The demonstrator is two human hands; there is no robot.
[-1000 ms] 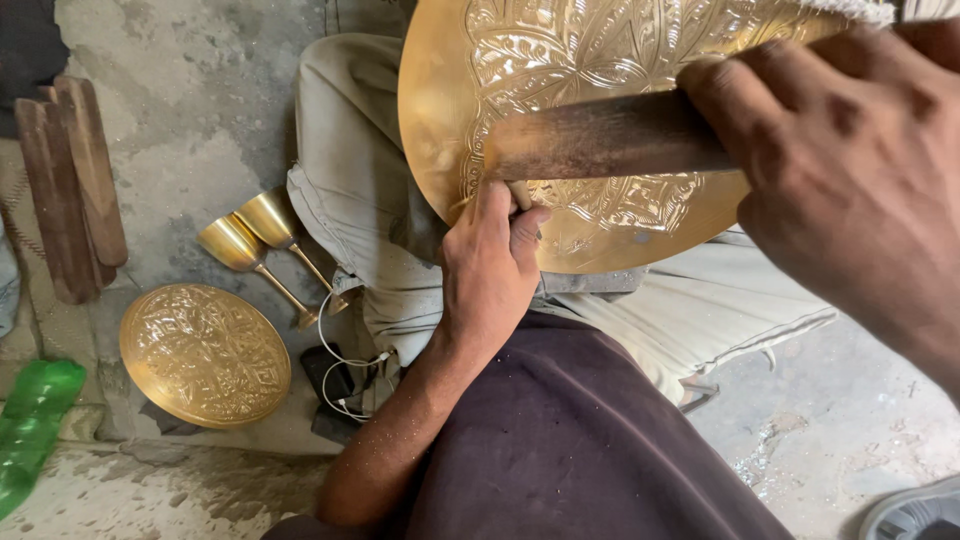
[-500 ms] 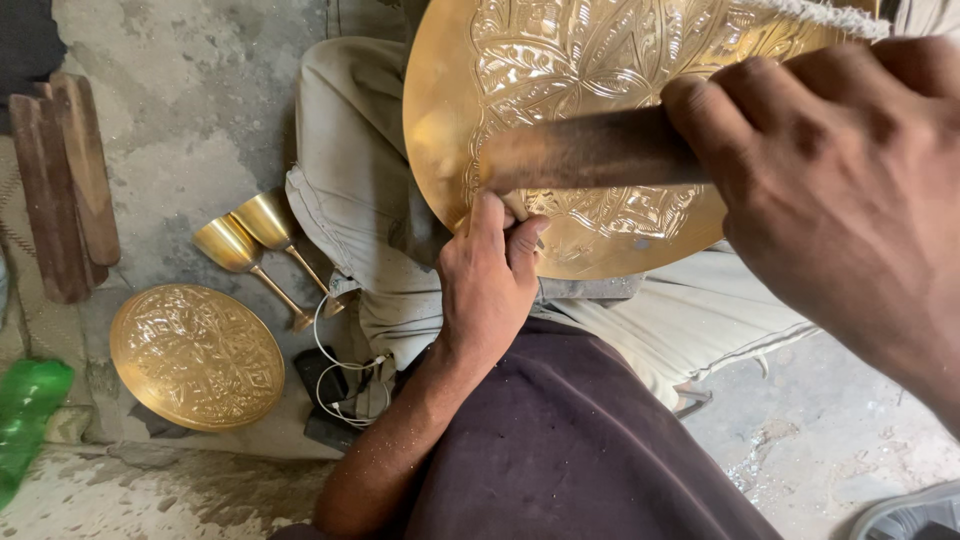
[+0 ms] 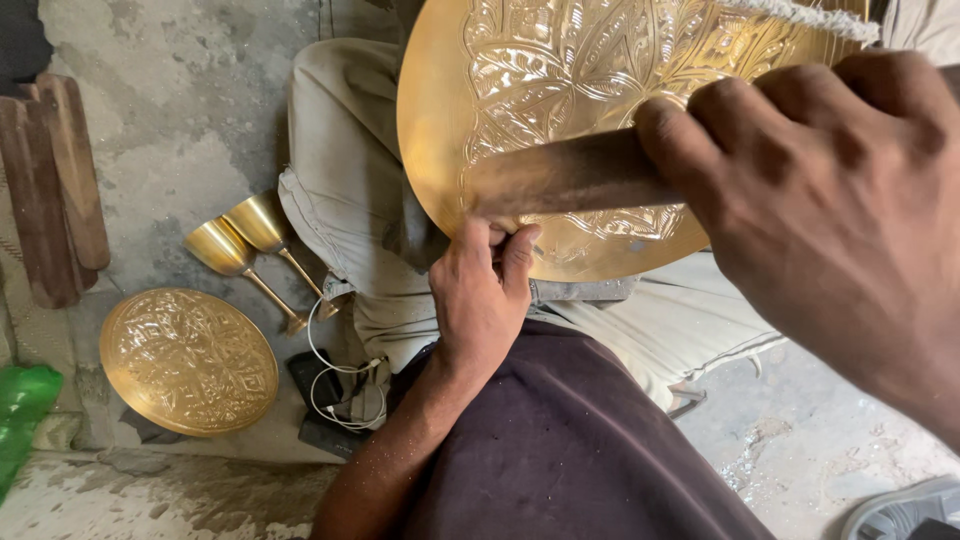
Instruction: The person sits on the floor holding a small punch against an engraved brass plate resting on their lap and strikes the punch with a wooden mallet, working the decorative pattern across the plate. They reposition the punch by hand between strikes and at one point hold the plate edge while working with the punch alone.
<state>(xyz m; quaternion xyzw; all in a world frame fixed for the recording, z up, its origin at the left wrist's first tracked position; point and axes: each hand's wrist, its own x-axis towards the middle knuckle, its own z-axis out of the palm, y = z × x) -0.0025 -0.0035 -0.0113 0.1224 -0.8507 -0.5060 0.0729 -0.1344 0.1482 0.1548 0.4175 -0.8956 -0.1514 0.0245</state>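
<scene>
One large engraved brass plate [image 3: 560, 110] was propped tilted over the person's lap, resting against the light trouser leg [image 3: 350, 200]; its upper edge ran out of the top of the view. Floral relief covered the visible face.

Left hand [image 3: 482, 300]: fingers curled closed, fingertips pressed against the plate's lower rim. Something small seemed pinched there, but it was too hidden to name. The forearm rose from the bottom of the view across a dark maroon garment [image 3: 570, 450].

Right hand [image 3: 830, 200]: close to the camera, fist wrapped tight round one dark, blurred, bar-shaped tool [image 3: 570, 175]. The tool lay across the plate's face, its far end just above the left fingertips. Whether it touched the metal could not be told.

On the rough concrete floor [image 3: 180, 120], left of the leg:
- two brass goblets [image 3: 245, 235], side by side and touching, stems pointing toward the leg;
- one smaller round engraved brass plate [image 3: 188, 362], lying flat, just below the goblets;
- one white cable [image 3: 340, 385], looped over a dark flat object [image 3: 320, 400] beside that plate;
- several dark wooden pieces [image 3: 55, 190], at least two, near the left edge;
- one green plastic item [image 3: 22, 410], cut off at the lower left edge.

One grey shoe or sandal edge [image 3: 905, 510] showed at the lower right corner.
</scene>
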